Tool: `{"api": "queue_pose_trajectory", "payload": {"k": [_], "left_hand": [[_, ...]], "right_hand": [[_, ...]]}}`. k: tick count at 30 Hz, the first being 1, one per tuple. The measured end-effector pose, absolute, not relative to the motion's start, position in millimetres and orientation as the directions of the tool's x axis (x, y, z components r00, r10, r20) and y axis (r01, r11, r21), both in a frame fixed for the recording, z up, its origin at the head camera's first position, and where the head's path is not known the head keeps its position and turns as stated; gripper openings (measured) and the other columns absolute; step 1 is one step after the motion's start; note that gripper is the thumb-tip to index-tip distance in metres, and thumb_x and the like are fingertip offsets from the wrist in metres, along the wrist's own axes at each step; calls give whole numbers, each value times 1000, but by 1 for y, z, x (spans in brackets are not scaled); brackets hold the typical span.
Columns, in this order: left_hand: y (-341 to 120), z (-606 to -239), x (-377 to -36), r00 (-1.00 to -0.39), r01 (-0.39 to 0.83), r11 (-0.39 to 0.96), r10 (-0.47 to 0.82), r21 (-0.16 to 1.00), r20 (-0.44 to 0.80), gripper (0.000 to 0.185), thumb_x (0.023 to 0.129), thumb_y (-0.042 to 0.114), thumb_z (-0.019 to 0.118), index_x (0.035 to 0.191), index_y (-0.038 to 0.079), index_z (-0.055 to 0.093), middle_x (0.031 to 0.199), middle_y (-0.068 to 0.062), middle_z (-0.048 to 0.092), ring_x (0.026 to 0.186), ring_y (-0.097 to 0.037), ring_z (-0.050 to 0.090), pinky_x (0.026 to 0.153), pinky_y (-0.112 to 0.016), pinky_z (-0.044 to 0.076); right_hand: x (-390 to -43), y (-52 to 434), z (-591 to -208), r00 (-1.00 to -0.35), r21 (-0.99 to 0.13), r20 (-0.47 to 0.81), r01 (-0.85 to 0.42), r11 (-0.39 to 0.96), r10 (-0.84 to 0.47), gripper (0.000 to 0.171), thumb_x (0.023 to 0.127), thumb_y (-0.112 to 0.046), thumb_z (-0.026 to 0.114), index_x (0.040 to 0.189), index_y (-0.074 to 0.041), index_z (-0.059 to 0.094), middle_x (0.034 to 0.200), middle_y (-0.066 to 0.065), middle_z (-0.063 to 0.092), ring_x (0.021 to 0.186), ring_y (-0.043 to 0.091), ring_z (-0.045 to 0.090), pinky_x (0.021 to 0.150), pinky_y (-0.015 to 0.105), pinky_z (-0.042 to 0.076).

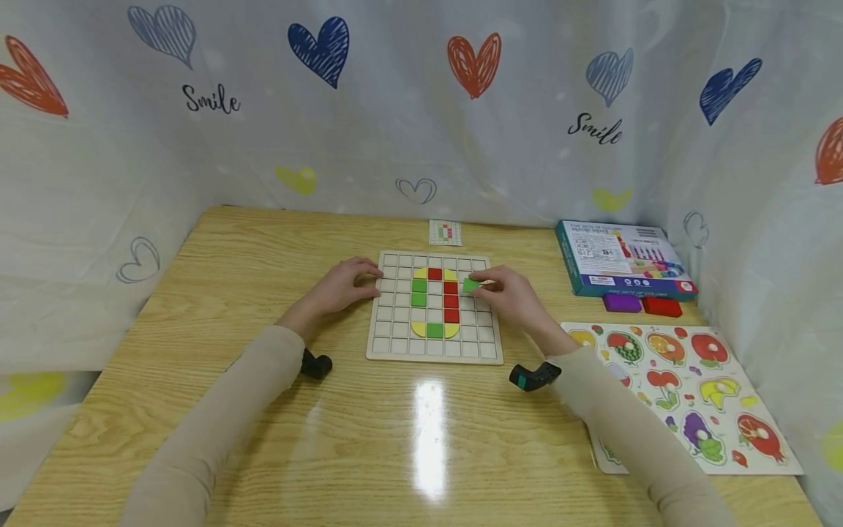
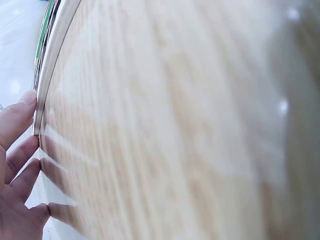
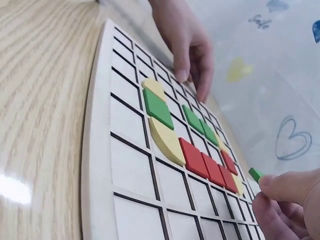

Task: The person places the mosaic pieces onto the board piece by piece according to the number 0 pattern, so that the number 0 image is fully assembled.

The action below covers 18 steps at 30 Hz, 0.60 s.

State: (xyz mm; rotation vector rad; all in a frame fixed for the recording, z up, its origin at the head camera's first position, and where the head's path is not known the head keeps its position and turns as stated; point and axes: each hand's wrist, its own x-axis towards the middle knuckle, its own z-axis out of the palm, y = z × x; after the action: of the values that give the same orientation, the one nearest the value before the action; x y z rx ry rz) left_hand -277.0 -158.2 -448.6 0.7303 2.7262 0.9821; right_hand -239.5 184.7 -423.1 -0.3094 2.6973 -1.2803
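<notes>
White curtains printed with hearts and the word "Smile" close in a wooden table [image 1: 250, 249] that fills the lower part of the head view. Left of centre, the left hand [image 1: 342, 287] rests with straight, relaxed fingers [image 2: 20, 115] against the left edge of the grid board [image 1: 395, 333], steadying it and gripping nothing. On the board, in the middle of the frame, lie flat coloured pieces: green squares [image 1: 418, 292] in the left column, a red column [image 1: 451, 301] beside them, and yellow curved pieces [image 1: 418, 329] at top and bottom with another green square between the lower ones. Just right of the red column, the right hand [image 1: 510, 296] pinches a small green tile [image 1: 470, 285] between thumb and fingertips, holding it a little above the board's upper right cells; the right wrist view shows the tile [image 3: 255, 174] at the fingertips. The tile looks light, thin, rigid and smooth, so it is best taken by its opposite edges, since a loose pinch could let it slip. Further back sits a small pattern card [image 1: 445, 233]. At the right lie a box [image 1: 619, 256], purple and red blocks [image 1: 642, 304] and a fruit puzzle [image 1: 691, 380].
</notes>
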Motion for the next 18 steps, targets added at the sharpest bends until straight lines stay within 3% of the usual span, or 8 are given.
{"api": "queue_pose_trajectory", "payload": {"k": [5, 11, 18], "left_hand": [[-158, -450, -277, -871, 389, 668, 491, 634, 17, 38, 93, 22, 69, 126, 5, 64, 139, -17, 50, 135, -37, 37, 115, -52, 24], [-159, -450, -277, -867, 394, 654, 498, 645, 25, 37, 93, 20, 69, 126, 3, 64, 138, -18, 50, 134, -37, 39, 114, -51, 26], [-160, -450, -277, -864, 399, 655, 503, 641, 24, 38, 93, 21, 69, 127, 4, 63, 139, -18, 49, 134, -37, 39, 114, -51, 27]], "right_hand": [[-233, 176, -423, -954, -783, -60, -138, 607, -295, 32, 95, -19, 66, 126, -11, 67, 126, 9, 56, 110, 27, 60, 94, 42, 50], [-227, 162, -424, -940, -785, -96, -130, 606, -326, 33, 94, -22, 68, 126, -14, 66, 131, 6, 57, 106, 22, 62, 86, 38, 53], [-226, 140, -428, -907, -741, -47, -250, 624, -419, 29, 91, -17, 72, 118, -8, 70, 114, 6, 67, 94, 17, 66, 83, 33, 55]]}}
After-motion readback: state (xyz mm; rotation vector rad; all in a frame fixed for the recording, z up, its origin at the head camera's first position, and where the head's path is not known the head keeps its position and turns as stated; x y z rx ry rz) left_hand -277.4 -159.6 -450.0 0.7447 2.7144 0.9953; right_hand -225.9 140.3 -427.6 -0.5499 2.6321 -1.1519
